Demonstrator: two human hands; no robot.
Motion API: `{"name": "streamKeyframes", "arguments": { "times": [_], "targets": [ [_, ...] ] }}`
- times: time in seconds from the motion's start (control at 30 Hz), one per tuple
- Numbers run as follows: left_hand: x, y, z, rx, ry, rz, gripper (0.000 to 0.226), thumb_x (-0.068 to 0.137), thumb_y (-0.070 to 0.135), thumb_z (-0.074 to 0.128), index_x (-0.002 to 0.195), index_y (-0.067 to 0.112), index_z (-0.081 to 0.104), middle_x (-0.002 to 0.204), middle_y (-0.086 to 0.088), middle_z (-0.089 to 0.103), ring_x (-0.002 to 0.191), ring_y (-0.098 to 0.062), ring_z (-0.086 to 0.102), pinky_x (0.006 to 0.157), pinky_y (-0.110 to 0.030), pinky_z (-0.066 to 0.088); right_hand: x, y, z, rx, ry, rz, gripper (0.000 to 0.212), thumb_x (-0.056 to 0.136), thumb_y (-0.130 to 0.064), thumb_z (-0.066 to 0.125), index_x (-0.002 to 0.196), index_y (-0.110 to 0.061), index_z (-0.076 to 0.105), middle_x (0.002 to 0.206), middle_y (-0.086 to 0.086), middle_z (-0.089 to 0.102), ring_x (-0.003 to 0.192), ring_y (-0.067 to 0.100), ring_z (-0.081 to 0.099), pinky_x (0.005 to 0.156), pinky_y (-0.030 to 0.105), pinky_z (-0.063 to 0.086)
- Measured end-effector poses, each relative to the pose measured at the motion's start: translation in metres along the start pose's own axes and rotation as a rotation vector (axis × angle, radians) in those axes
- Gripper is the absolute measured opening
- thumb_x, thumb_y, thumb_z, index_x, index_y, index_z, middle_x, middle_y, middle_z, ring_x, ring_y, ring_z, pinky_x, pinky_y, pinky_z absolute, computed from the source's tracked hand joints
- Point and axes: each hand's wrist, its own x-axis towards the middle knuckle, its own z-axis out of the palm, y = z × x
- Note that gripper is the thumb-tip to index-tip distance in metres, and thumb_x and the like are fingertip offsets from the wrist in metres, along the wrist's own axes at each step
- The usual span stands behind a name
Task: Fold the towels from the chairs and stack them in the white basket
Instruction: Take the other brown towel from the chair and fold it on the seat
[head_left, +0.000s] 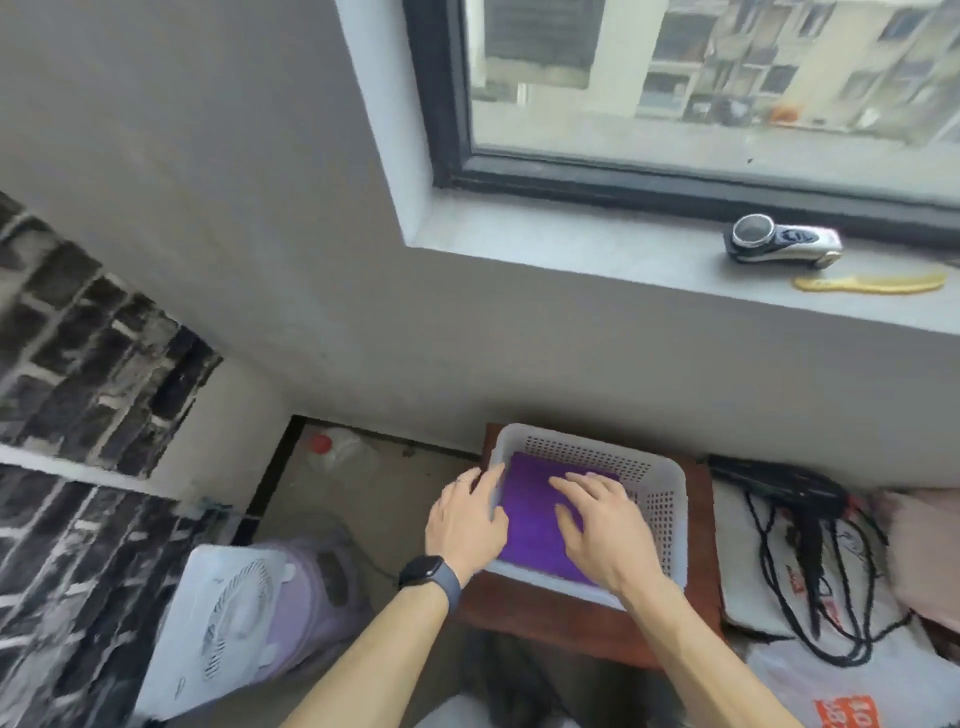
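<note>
Two hands meet the basket (670, 519) on the tabletop (571, 618). The right hand (602, 530), grip spread flat, presses the folded towel (530, 514) (purple), which hugs the left wall with a bare strip on the right. The left hand (465, 525), fingers straight, rests on the left rim.

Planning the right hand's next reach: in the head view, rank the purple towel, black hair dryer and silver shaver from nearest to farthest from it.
1. Purple towel: in the white basket, directly under the right hand, touching it.
2. Black hair dryer: to its right, beyond the basket.
3. Silver shaver: up on the windowsill, farthest.
</note>
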Motion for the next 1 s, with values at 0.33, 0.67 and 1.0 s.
{"name": "streamKeyframes", "arguments": {
  "times": [0.33, 0.67, 1.0],
  "targets": [
    [-0.212, -0.102, -0.06, -0.255, 0.467, -0.481, 0.042, 0.091, 0.032, 0.046, 0.131, 0.032, 0.059, 0.129, 0.003, 0.063, 0.119, -0.023, 0.055, 0.101, -0.035, 0.043, -0.062, -0.171, -0.015, 0.134, 0.067, -0.703, 0.03, 0.089, -0.032, 0.063, 0.117, -0.027, 0.073, 0.115, -0.009, 0.073, 0.115, 0.025, 0.064, 0.095, 0.036, 0.053],
    [-0.518, -0.167, -0.052, -0.307, 1.005, -1.054, 0.037, 0.094, 0.032, 0.053, 0.13, 0.039, 0.058, 0.124, 0.008, 0.066, 0.114, -0.018, 0.06, 0.087, -0.029, 0.05, -0.231, -0.386, 0.018, 0.191, -0.183, -1.414, 0.032, 0.092, -0.039, 0.05, 0.108, -0.025, 0.074, 0.11, -0.009, 0.074, 0.107, 0.022, 0.064, 0.094, 0.032, 0.05],
    [-0.795, -0.182, 0.037, -0.362, 1.294, -1.48, 0.033, 0.094, 0.032, 0.055, 0.127, 0.036, 0.06, 0.124, 0.01, 0.066, 0.117, -0.017, 0.058, 0.094, -0.035, 0.05, -0.48, -0.503, 0.093, 0.126, -0.453, -1.79, 0.038, 0.095, -0.049, 0.039, 0.118, -0.035, 0.066, 0.114, -0.013, 0.07, 0.109, 0.024, 0.062, 0.09, 0.041, 0.053]
  ]
}}
